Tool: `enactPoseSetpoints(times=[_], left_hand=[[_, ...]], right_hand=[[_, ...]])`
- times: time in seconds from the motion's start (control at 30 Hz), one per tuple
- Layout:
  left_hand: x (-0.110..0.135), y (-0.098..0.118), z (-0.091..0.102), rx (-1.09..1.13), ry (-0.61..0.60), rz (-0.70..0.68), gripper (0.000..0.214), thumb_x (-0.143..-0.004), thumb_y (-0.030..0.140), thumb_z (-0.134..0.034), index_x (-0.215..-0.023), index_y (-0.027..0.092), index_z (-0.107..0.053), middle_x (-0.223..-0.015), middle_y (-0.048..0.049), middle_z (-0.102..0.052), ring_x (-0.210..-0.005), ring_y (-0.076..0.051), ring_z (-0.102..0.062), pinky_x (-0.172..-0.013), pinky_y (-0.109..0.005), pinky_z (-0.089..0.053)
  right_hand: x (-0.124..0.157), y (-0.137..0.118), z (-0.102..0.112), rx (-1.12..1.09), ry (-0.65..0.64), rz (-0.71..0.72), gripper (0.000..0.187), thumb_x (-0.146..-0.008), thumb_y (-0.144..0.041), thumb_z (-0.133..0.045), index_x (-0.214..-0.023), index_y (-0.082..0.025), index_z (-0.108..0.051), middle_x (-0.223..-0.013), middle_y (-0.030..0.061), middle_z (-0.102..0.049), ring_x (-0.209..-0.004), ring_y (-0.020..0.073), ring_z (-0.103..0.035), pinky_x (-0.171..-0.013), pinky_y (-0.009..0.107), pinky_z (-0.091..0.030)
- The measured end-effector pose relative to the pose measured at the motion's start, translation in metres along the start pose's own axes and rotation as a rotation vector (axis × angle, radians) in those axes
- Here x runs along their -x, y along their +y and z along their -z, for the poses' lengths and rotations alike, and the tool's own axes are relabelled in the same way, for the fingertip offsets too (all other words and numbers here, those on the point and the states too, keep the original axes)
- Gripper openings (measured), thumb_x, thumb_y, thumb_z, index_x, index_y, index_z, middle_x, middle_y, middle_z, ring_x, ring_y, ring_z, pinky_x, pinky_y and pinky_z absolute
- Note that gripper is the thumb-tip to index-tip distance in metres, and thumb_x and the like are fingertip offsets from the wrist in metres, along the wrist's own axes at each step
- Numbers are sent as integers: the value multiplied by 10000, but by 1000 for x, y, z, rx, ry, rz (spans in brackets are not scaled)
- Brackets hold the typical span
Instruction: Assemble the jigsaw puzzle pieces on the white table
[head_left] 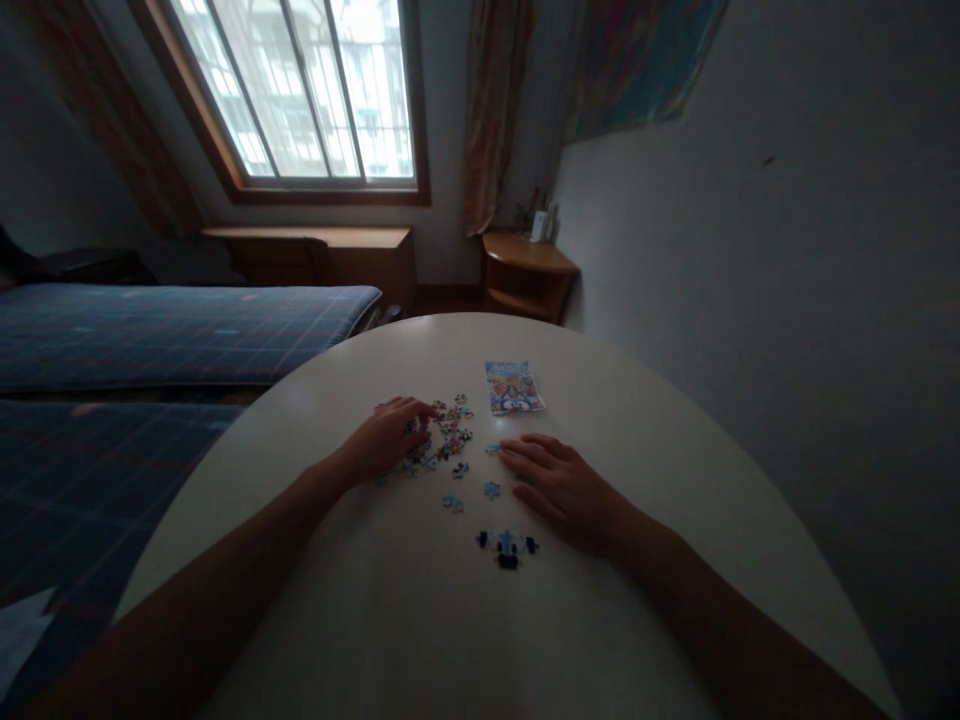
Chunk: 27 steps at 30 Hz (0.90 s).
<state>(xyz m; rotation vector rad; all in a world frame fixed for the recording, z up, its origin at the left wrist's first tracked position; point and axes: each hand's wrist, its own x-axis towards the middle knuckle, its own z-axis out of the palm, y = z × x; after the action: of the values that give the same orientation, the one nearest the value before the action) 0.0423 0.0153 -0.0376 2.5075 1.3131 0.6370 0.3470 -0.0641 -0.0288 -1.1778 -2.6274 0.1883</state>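
Left hand: is hovering or resting low over the near-left part of the jigsaw pile, fingers curling downward; whether it is pinching a piece I cannot tell, the fingertips being partly hidden [384, 440].
Right hand: is lying palm down, released, its fingers extending loosely and the thumb sitting apart; the fingertips are reaching a light-blue puzzle piece, and whether they are touching it I cannot tell [561, 485].
Light-blue puzzle piece: is lying just beyond the right fingertips, partly covered [492, 449].
Jigsaw pile: is spreading loosely under and beside the left hand, mixing dark, reddish and blue pieces [454, 433].
Blue star-shaped piece: is lying alone near the right thumb [491, 490].
Pale-blue pieces: are lying together between the hands, nearer the wearer than the pile [453, 504].
Joined puzzle section: is sitting nearest the wearer, combining pale-blue and black pieces [508, 545].
Picture sheet: is lying beyond the right hand, showing colourful printed figures [514, 388].
Round white table: is supporting the hands, pieces and sheet [645, 400].
Plaid mattress: is stretching out left of the table [187, 330].
Barred window: is letting daylight in behind a wooden desk [300, 90] [360, 237].
Corner shelf: is standing beyond the table, near a hanging curtain [529, 252] [496, 110].
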Motion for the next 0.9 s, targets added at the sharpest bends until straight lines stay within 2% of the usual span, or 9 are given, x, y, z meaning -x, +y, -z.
enactPoseSetpoints(times=[0.1, 0.17, 0.27, 0.4, 0.53, 0.63, 0.73, 0.83, 0.9], left_hand=[[0, 5, 1, 95, 6, -9, 219, -876, 200, -534, -1057, 214, -656, -996, -46, -686, -872, -178, -660, -839, -320, -512], [0, 12, 2, 193, 37, 8, 192, -874, 222, -545, -1031, 204, -655, -977, -46, -696, -849, -166, -667, -813, -305, -527], [2, 33, 0, 421, 117, 145, 216, -805, 285, -671, -998, 194, -634, -919, -38, -717, -827, -175, -693, -792, -320, -562], [9, 70, -14, 728, 124, 282, 281, -735, 331, -766, -903, 181, -597, -877, -32, -722, -774, -185, -725, -696, -304, -598], [18, 92, -34, 865, 86, 217, 271, -777, 350, -758, -878, 176, -576, -864, -45, -728, -764, -195, -739, -666, -308, -614], [20, 94, -42, 884, 69, 202, 254, -820, 358, -732, -905, 177, -576, -862, -51, -736, -759, -197, -742, -663, -314, -620], [20, 90, -39, 815, 129, 144, 222, -841, 333, -710, -953, 184, -588, -914, -51, -738, -816, -193, -737, -732, -333, -622], [21, 85, -32, 476, 192, 5, 111, -883, 255, -654, -974, 196, -631, -964, -51, -725, -883, -186, -706, -826, -365, -597], [24, 82, -29, 240, 165, -157, 81, -909, 208, -613, -976, 206, -658, -995, -51, -718, -927, -193, -679, -854, -381, -578]], right_hand=[[2, 1, -1, -14, 21, -2, 466, -1028, -401, -371, -1413, -186, -520, -1467, 87, -525, -1364, 281, -432, -1118, 501, -368], [3, 0, -1, -32, 62, 2, 444, -1023, -387, -396, -1406, -203, -526, -1448, 84, -545, -1354, 269, -443, -1110, 496, -375], [2, -4, 0, -64, 174, -5, 378, -997, -355, -480, -1337, -223, -580, -1360, 80, -619, -1293, 244, -501, -1076, 470, -404], [-1, -15, 3, -113, 360, -51, 273, -914, -322, -640, -1167, -222, -662, -1130, 71, -725, -1102, 227, -617, -971, 415, -452], [-3, -27, 3, -149, 414, -59, 270, -858, -365, -717, -1094, -239, -687, -999, 46, -757, -972, 218, -659, -902, 385, -443], [-3, -29, 1, -131, 412, -49, 144, -900, -344, -673, -1003, -254, -717, -885, 11, -766, -879, 185, -671, -863, 356, -419], [-2, -23, 2, -113, 387, -55, 120, -904, -319, -668, -989, -258, -726, -859, -2, -764, -861, 171, -669, -859, 346, -403], [2, -12, 4, -107, 326, -72, 116, -870, -302, -701, -971, -253, -729, -899, 8, -763, -902, 188, -664, -876, 361, -399], [4, -7, 5, -109, 293, -92, 107, -855, -295, -712, -951, -251, -731, -914, 17, -762, -919, 201, -660, -881, 373, -402]])
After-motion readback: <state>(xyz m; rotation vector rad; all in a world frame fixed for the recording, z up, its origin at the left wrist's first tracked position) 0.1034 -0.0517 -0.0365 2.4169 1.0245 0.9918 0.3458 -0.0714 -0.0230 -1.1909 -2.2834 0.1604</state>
